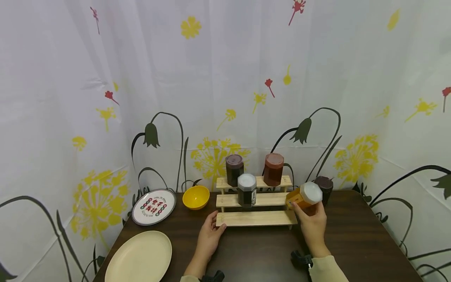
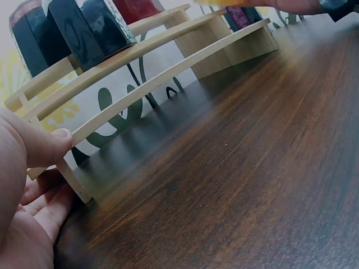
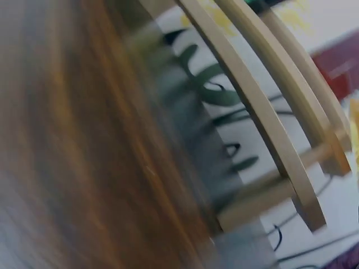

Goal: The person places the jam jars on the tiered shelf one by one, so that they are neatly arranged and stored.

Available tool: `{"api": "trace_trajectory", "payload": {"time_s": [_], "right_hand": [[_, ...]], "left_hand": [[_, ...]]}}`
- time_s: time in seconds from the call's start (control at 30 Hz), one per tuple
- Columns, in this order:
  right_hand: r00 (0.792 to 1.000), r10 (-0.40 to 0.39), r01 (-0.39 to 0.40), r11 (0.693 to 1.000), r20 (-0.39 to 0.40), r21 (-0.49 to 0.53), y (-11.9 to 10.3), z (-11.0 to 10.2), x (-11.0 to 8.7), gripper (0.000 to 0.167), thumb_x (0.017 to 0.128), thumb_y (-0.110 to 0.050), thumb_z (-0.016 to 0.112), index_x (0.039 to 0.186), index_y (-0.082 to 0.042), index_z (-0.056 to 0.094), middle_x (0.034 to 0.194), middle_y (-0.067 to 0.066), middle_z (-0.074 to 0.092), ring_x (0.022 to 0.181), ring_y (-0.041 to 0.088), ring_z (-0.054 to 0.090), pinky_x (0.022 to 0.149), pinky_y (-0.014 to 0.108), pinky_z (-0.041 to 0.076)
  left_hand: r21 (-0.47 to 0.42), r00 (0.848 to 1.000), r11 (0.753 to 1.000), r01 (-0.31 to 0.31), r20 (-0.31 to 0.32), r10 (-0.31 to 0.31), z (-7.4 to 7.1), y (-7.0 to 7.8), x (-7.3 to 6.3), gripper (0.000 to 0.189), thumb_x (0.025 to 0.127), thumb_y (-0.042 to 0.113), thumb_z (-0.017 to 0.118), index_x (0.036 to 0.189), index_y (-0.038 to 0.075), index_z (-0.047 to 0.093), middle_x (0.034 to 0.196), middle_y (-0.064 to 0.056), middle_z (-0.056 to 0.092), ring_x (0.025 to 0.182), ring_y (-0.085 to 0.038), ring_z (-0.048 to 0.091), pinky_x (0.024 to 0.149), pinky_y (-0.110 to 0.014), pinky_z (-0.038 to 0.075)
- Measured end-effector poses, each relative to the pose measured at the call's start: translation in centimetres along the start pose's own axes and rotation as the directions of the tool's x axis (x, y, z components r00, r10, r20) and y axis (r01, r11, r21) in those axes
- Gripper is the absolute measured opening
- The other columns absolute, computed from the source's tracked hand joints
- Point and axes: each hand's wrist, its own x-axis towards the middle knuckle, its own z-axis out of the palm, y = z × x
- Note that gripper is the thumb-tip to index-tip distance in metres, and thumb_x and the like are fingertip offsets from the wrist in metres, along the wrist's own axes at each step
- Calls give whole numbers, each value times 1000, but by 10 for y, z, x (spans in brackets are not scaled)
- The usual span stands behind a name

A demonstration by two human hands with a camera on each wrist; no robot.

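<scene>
The yellow jar (image 1: pixel 304 195) is at the rack's 3 o'clock, beside the right end of the middle tier, tilted with its white lid toward 2 o'clock. The right hand (image 1: pixel 312 222) grips it, thumb and fingers curled round its side; whether the jar touches the rack I cannot tell. The left hand (image 1: pixel 209 235) holds the rack (image 1: pixel 257 218) at 8 o'clock, thumb on the end of the lowest board, fingers underneath.

On the top tier stand a purple jar (image 1: pixel 234 172) at 11 o'clock and a red jar (image 1: pixel 273 170) at 1 o'clock. The black jar (image 1: pixel 247 192), white-lidded, stands on the middle tier. A dark jar (image 1: pixel 325 188) is just past the yellow one.

Farther out on the table (image 1: pixel 359 231), the bowl (image 1: pixel 195 197) sits at 9 o'clock, the patterned plate (image 1: pixel 154 206) beyond it, and the cream plate (image 1: pixel 139 256) at 8 o'clock. A curtain (image 1: pixel 225 74) hangs at 12 o'clock.
</scene>
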Motion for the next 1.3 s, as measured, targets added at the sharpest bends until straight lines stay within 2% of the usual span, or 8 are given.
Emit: {"api": "trace_trajectory", "payload": {"time_s": [0.1,0.2,0.4,0.63,0.73,0.83,0.93,1.3], "right_hand": [[999,-14,16,999,48,-38,3,6,-6,69,81,7,92,143,-6,64,130,-5,71,115,5,72,93,12,58],[996,-34,39,998,79,-57,7,10,-6,73,78,9,94,142,-3,63,134,0,70,125,2,68,103,11,53],[995,-24,43,980,99,-195,4,10,-1,71,78,-3,98,141,-3,64,136,10,72,125,-1,65,104,6,48],[992,16,37,910,124,-414,-12,10,2,74,81,-20,99,143,-5,62,137,16,72,127,30,72,98,-2,41],[992,12,48,882,124,-469,-17,11,2,73,80,-22,100,141,-5,63,134,18,73,123,35,74,97,9,51],[992,3,61,863,127,-501,-19,12,2,73,80,-25,100,140,-5,63,131,18,74,121,36,74,99,37,61],[989,-3,78,852,145,-517,-20,13,4,74,81,-26,100,140,-4,62,130,21,73,120,40,74,98,58,61],[969,86,73,799,234,-597,-31,21,13,72,86,-38,95,139,-3,61,129,21,72,117,45,73,97,63,61]], "left_hand": [[6,1000,1000,1,3,-1,1,-2,0,65,103,10,75,160,-1,47,150,-23,61,134,-35,64,115,-56,52],[5,1000,1000,-7,1,7,1,-3,0,64,103,10,75,159,-1,47,149,-23,62,134,-35,65,113,-53,54],[-10,1000,1000,-11,-2,11,-1,-1,0,64,102,9,75,159,-2,47,148,-23,62,133,-35,65,114,-54,53],[12,1000,1000,-10,-5,10,-1,-1,0,63,104,12,75,159,0,48,149,-22,62,133,-34,65,116,-56,52],[24,1000,1000,-6,-4,6,-1,-1,0,62,104,12,74,159,1,48,149,-21,62,133,-34,65,115,-55,53],[30,1000,1000,-1,-8,2,-1,-1,0,62,104,13,75,159,1,48,149,-21,62,133,-34,65,115,-54,53],[25,1000,1000,1,-11,-1,-1,-1,0,62,104,13,74,159,1,48,150,-21,62,133,-34,65,115,-55,53],[20,1000,1000,16,-15,-16,0,-1,1,62,104,11,74,159,2,49,149,-19,62,134,-32,65,119,-58,50]]}}
